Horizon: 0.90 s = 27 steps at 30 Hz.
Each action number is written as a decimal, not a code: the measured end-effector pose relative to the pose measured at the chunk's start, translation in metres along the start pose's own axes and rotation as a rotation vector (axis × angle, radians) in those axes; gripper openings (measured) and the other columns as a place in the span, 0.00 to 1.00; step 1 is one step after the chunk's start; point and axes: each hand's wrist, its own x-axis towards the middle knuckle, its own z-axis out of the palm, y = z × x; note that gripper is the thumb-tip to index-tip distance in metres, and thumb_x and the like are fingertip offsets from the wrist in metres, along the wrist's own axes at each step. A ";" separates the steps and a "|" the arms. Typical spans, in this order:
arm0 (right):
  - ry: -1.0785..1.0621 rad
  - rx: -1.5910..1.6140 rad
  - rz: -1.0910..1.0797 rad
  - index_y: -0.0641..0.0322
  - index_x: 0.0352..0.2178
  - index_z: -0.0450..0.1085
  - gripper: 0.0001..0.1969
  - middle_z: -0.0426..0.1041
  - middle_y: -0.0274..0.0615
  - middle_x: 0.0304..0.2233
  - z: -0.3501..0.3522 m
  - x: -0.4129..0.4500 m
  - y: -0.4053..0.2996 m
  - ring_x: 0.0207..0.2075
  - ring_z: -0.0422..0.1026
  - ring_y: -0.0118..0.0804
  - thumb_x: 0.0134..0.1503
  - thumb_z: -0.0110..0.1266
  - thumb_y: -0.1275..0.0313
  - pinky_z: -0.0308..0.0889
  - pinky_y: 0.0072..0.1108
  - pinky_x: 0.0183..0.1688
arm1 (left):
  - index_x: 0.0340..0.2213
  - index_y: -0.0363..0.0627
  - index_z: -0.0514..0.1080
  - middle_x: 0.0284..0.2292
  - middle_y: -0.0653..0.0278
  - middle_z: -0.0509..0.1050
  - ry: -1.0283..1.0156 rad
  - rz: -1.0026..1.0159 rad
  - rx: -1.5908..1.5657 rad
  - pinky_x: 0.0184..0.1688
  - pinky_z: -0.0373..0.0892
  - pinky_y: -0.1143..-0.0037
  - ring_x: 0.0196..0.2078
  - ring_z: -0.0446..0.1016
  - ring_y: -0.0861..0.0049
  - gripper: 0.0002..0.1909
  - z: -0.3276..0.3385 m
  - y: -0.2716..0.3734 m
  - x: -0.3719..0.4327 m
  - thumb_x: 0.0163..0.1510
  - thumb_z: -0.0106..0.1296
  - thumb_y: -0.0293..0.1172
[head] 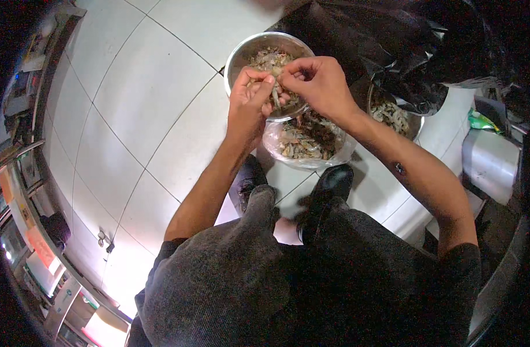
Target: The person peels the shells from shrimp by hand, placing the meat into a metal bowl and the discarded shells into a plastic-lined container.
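Note:
Over a round steel bowl [235, 56] of raw shrimp [269, 57], my two hands are close together. A pale shrimp [276, 96] hangs from the fingers of my left hand [256, 93]. My right hand [319, 82] pinches with thumb and forefinger near its upper end; whether it grips the shrimp or a bit of shell is too small to tell. Nearer my feet, a clear plastic bag [306, 162] lies spread with shells and dark scraps [306, 145]. Partly behind my right forearm stands a second metal bowl [416, 126] with pale shrimp pieces [390, 116].
Black plastic sheeting [403, 47] covers the upper right. My dark shoes [334, 180] stand on the white tiled floor [161, 86] just below the bag. A metal container [492, 162] and a green packet [481, 120] are at the right; shelves with various items [39, 243] curve along the left.

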 end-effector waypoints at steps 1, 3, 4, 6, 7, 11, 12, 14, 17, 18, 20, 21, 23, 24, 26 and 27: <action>-0.002 0.008 -0.005 0.62 0.27 0.79 0.11 0.78 0.42 0.21 -0.001 0.000 -0.001 0.23 0.76 0.29 0.49 0.61 0.65 0.71 0.23 0.30 | 0.39 0.44 0.63 0.30 0.57 0.76 -0.013 -0.013 -0.008 0.29 0.71 0.81 0.27 0.75 0.78 0.06 0.000 0.000 0.000 0.62 0.49 0.26; -0.003 0.015 -0.010 0.62 0.26 0.79 0.10 0.78 0.42 0.21 -0.001 -0.003 -0.003 0.23 0.76 0.28 0.48 0.61 0.65 0.71 0.23 0.30 | 0.39 0.44 0.63 0.29 0.58 0.75 -0.015 -0.038 -0.029 0.29 0.71 0.81 0.27 0.75 0.78 0.06 0.000 0.000 0.000 0.62 0.49 0.27; -0.018 0.011 0.003 0.65 0.27 0.78 0.08 0.76 0.34 0.21 -0.001 -0.005 -0.005 0.24 0.71 0.21 0.50 0.60 0.70 0.67 0.18 0.29 | 0.39 0.45 0.63 0.29 0.58 0.74 -0.015 -0.064 -0.050 0.29 0.70 0.81 0.27 0.75 0.78 0.06 -0.001 -0.001 0.000 0.62 0.49 0.27; -0.032 0.005 0.019 0.68 0.27 0.77 0.06 0.73 0.25 0.21 -0.001 -0.006 -0.005 0.25 0.66 0.14 0.53 0.59 0.74 0.63 0.12 0.28 | 0.39 0.45 0.63 0.29 0.59 0.74 -0.035 -0.075 -0.052 0.31 0.71 0.80 0.27 0.74 0.77 0.06 -0.004 0.000 0.000 0.62 0.49 0.27; -0.030 -0.015 0.022 0.67 0.28 0.77 0.05 0.73 0.25 0.21 -0.001 -0.006 -0.003 0.25 0.65 0.14 0.53 0.59 0.75 0.62 0.12 0.28 | 0.39 0.45 0.62 0.28 0.60 0.73 -0.055 -0.086 -0.053 0.32 0.71 0.79 0.28 0.74 0.77 0.06 -0.004 0.000 0.000 0.62 0.49 0.27; 0.000 0.039 0.013 0.68 0.31 0.77 0.05 0.75 0.27 0.24 -0.001 -0.003 0.015 0.26 0.68 0.15 0.53 0.59 0.76 0.65 0.12 0.31 | 0.39 0.44 0.62 0.30 0.60 0.71 -0.126 -0.130 -0.167 0.36 0.71 0.77 0.31 0.74 0.76 0.07 0.002 -0.004 -0.001 0.62 0.49 0.26; -0.004 0.041 0.011 0.68 0.31 0.77 0.05 0.75 0.27 0.24 0.001 -0.002 0.016 0.26 0.68 0.15 0.53 0.59 0.76 0.65 0.12 0.31 | 0.39 0.44 0.62 0.31 0.60 0.71 -0.082 -0.122 -0.201 0.37 0.71 0.76 0.32 0.73 0.75 0.07 0.002 -0.003 -0.001 0.62 0.50 0.26; 0.018 0.186 -0.044 0.64 0.32 0.79 0.10 0.80 0.39 0.26 0.004 0.000 0.018 0.27 0.76 0.25 0.50 0.62 0.69 0.72 0.20 0.33 | 0.40 0.44 0.62 0.32 0.59 0.71 -0.034 -0.110 -0.234 0.38 0.71 0.75 0.34 0.73 0.74 0.07 -0.002 -0.001 0.001 0.62 0.50 0.26; -0.065 0.265 0.022 0.71 0.37 0.76 0.09 0.79 0.34 0.29 0.001 -0.002 0.008 0.31 0.75 0.20 0.56 0.61 0.75 0.71 0.15 0.37 | 0.42 0.44 0.63 0.32 0.60 0.71 -0.042 -0.087 -0.247 0.37 0.72 0.76 0.33 0.73 0.75 0.09 -0.008 0.000 0.004 0.63 0.49 0.30; -0.061 0.264 0.025 0.71 0.37 0.76 0.09 0.79 0.34 0.29 0.000 -0.002 0.006 0.31 0.75 0.20 0.56 0.61 0.75 0.71 0.15 0.37 | 0.42 0.44 0.63 0.32 0.60 0.72 -0.037 -0.097 -0.215 0.38 0.72 0.76 0.33 0.74 0.75 0.09 -0.008 0.000 0.004 0.63 0.50 0.30; -0.080 0.184 0.090 0.71 0.37 0.77 0.09 0.79 0.35 0.29 0.000 -0.001 0.003 0.31 0.75 0.20 0.56 0.60 0.74 0.71 0.15 0.36 | 0.42 0.44 0.63 0.32 0.60 0.72 -0.035 -0.110 -0.182 0.38 0.72 0.76 0.33 0.74 0.75 0.09 -0.008 -0.002 0.004 0.63 0.50 0.31; -0.079 0.184 0.091 0.71 0.37 0.77 0.09 0.79 0.35 0.29 -0.001 -0.001 0.004 0.31 0.75 0.20 0.56 0.60 0.74 0.71 0.15 0.36 | 0.40 0.44 0.63 0.32 0.60 0.71 -0.029 -0.105 -0.171 0.37 0.71 0.76 0.32 0.73 0.75 0.08 -0.006 -0.002 0.003 0.62 0.51 0.29; -0.054 0.084 0.074 0.70 0.35 0.78 0.09 0.79 0.34 0.28 -0.002 -0.001 0.006 0.29 0.74 0.19 0.55 0.62 0.72 0.71 0.15 0.35 | 0.39 0.45 0.64 0.31 0.60 0.71 -0.024 -0.102 -0.160 0.35 0.71 0.77 0.32 0.73 0.75 0.07 -0.005 -0.002 0.002 0.61 0.51 0.27; -0.056 0.085 0.072 0.70 0.35 0.78 0.09 0.79 0.34 0.28 -0.003 -0.001 0.003 0.29 0.74 0.19 0.55 0.62 0.72 0.71 0.15 0.35 | 0.39 0.45 0.64 0.30 0.61 0.71 -0.026 -0.113 -0.133 0.34 0.70 0.78 0.31 0.73 0.76 0.07 -0.005 -0.002 0.002 0.61 0.51 0.27; -0.041 -0.001 0.074 0.69 0.32 0.78 0.09 0.77 0.30 0.25 -0.005 -0.003 -0.001 0.28 0.71 0.17 0.54 0.62 0.71 0.68 0.14 0.33 | 0.39 0.45 0.64 0.29 0.61 0.72 -0.025 -0.123 -0.105 0.34 0.70 0.78 0.30 0.73 0.76 0.07 -0.008 -0.002 0.001 0.61 0.51 0.27; -0.040 -0.002 0.075 0.69 0.32 0.78 0.09 0.77 0.30 0.25 -0.005 -0.003 0.001 0.28 0.71 0.17 0.54 0.62 0.71 0.68 0.14 0.33 | 0.39 0.46 0.63 0.30 0.62 0.71 -0.052 -0.137 -0.098 0.35 0.71 0.77 0.31 0.73 0.76 0.08 -0.009 -0.002 0.002 0.61 0.52 0.28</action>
